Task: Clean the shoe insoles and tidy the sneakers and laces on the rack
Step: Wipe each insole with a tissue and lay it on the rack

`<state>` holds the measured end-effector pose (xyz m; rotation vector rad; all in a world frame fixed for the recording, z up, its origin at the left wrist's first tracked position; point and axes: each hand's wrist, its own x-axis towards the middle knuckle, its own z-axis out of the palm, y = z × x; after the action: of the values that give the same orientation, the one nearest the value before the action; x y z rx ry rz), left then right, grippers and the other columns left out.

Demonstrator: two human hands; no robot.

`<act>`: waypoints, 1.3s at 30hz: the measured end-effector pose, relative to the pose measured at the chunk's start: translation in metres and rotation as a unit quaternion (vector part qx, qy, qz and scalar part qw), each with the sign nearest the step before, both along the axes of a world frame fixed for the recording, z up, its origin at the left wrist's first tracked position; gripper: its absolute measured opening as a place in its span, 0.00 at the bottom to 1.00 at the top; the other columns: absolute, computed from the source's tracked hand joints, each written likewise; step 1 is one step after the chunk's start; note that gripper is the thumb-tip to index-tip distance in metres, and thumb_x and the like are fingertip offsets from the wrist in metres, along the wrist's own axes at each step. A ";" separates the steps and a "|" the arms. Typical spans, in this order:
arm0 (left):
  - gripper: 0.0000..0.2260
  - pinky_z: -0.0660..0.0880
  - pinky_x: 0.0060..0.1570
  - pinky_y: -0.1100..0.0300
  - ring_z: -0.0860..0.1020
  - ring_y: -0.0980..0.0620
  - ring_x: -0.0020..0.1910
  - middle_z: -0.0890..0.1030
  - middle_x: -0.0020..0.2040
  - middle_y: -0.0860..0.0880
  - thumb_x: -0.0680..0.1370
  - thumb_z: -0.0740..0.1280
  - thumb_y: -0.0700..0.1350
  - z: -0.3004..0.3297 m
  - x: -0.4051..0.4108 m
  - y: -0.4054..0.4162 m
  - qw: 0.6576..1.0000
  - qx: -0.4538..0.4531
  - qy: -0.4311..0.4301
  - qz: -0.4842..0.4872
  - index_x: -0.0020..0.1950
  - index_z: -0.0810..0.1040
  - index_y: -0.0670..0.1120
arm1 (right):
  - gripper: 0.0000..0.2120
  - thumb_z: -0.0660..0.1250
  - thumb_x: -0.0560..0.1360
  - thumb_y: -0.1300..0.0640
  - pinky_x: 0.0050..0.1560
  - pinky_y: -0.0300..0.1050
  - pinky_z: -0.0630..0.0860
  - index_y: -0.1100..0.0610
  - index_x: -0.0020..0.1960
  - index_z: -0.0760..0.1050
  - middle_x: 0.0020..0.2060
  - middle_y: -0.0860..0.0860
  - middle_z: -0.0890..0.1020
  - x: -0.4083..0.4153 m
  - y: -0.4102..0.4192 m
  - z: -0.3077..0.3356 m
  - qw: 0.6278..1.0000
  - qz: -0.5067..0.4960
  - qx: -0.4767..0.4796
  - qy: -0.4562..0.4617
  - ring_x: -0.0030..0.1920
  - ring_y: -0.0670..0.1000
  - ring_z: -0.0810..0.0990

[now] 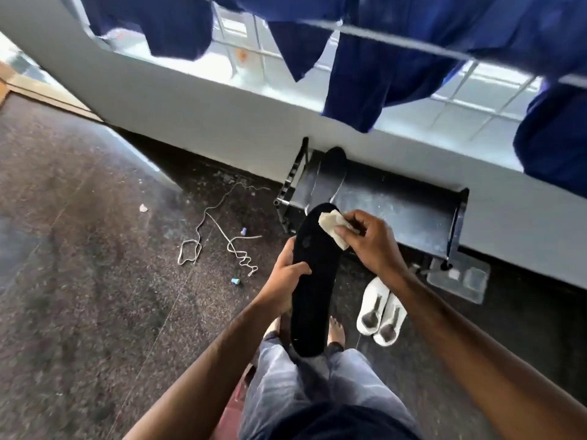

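My left hand [287, 274] grips a long black insole [313, 290] by its left edge, thumb across the top face. My right hand [370, 241] pinches a small beige cloth [333, 224] against the insole's upper end. A second black insole [332, 173] lies on the top shelf of the black shoe rack [397, 211], which stands against the wall. A pair of white sneakers [381, 311] sits on the floor in front of the rack, to the right of my feet. Two pale laces [219, 236] lie loose and tangled on the floor to the left of the rack.
Dark blue clothes [374, 74] hang from a line above the low white wall [190, 103]. Two small blue caps [235, 281] and a scrap of litter [143, 208] lie on the dark speckled floor. A clear tray [460, 279] sits under the rack's right end.
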<state>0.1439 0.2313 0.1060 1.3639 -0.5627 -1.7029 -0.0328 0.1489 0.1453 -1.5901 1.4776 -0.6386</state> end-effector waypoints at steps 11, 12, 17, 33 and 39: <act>0.39 0.76 0.51 0.62 0.77 0.49 0.57 0.77 0.63 0.42 0.66 0.61 0.28 -0.113 0.005 -0.025 0.987 0.027 0.046 -0.154 0.77 0.67 0.48 | 0.15 0.71 0.72 0.70 0.53 0.44 0.78 0.59 0.56 0.84 0.47 0.51 0.80 0.024 0.022 -0.143 0.984 -0.021 -0.135 0.118 0.48 0.52 0.80; 0.38 0.76 0.52 0.60 0.77 0.49 0.58 0.78 0.62 0.42 0.67 0.61 0.28 -0.129 0.001 -0.026 0.987 0.029 0.034 -0.155 0.76 0.68 0.49 | 0.16 0.71 0.73 0.70 0.54 0.42 0.77 0.59 0.59 0.83 0.48 0.52 0.80 0.023 0.026 -0.161 0.982 0.004 -0.145 0.125 0.49 0.53 0.80; 0.32 0.64 0.75 0.38 0.73 0.41 0.72 0.77 0.71 0.43 0.74 0.65 0.32 -0.220 -0.019 -0.018 0.990 -0.003 -0.015 -0.140 0.76 0.70 0.52 | 0.16 0.66 0.77 0.68 0.54 0.45 0.77 0.59 0.63 0.81 0.51 0.53 0.80 0.001 0.043 -0.251 0.967 0.053 -0.189 0.162 0.49 0.54 0.78; 0.36 0.57 0.72 0.24 0.64 0.35 0.78 0.67 0.79 0.44 0.76 0.69 0.33 -0.351 -0.038 0.015 0.979 -0.096 0.016 -0.180 0.81 0.63 0.56 | 0.14 0.63 0.76 0.68 0.44 0.52 0.76 0.56 0.55 0.82 0.47 0.52 0.79 -0.040 0.051 -0.379 0.909 0.066 -0.318 0.262 0.44 0.54 0.74; 0.32 0.64 0.70 0.26 0.73 0.32 0.68 0.75 0.70 0.36 0.77 0.63 0.28 -0.319 -0.030 0.055 0.977 -0.106 0.065 -0.172 0.76 0.70 0.56 | 0.13 0.62 0.78 0.63 0.47 0.46 0.73 0.57 0.58 0.81 0.49 0.51 0.79 -0.023 0.114 -0.347 0.862 0.181 -0.384 0.278 0.46 0.51 0.73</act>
<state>0.1136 0.2862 -0.2126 1.0376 -0.9184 -1.9263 -0.0557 0.2630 -0.2016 -2.7865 1.2974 -0.6050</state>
